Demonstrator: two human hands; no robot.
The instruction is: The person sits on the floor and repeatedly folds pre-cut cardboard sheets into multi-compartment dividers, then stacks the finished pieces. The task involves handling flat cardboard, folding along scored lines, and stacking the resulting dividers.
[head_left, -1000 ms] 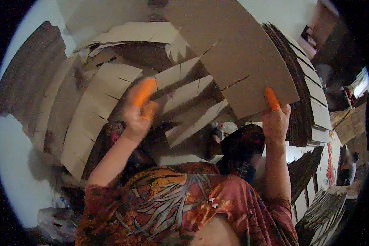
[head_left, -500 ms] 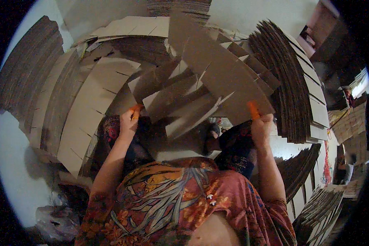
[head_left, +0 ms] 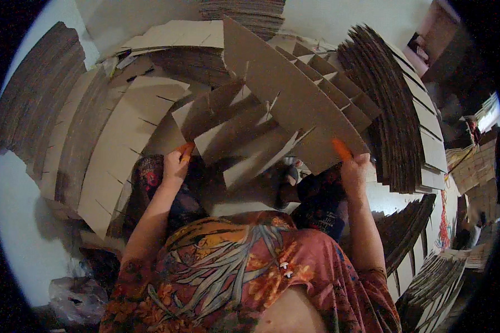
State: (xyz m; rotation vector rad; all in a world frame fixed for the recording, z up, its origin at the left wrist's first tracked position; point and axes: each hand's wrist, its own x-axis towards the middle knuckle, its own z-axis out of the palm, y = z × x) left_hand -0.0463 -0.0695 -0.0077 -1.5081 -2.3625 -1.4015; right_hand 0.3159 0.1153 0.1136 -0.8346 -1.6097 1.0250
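Observation:
A slotted cardboard divider grid (head_left: 233, 130) stands in front of me, its strips crossing at slots. My right hand (head_left: 354, 166) grips the near end of its long slotted cardboard strip (head_left: 294, 91), which slants away to the far left. Orange covers show on fingers of both hands. My left hand (head_left: 175, 166) is closed at the left corner of a cross strip (head_left: 211, 108), fingers pressed against its edge. More crossed strips (head_left: 322, 72) show behind the long one. The undersides of the joints are hidden.
Slotted cardboard sheets (head_left: 125, 127) lean in a stack at my left, beside a taller stack (head_left: 36, 100). Another tall stack (head_left: 380, 105) rises at the right. Behind lies a further pile (head_left: 183, 36). A clear plastic bag (head_left: 78, 299) sits at lower left.
The far end of the long strip has shifted slightly left and toward me, and more of the crossed strips behind it show. Both hands have hardly moved and keep their grip.

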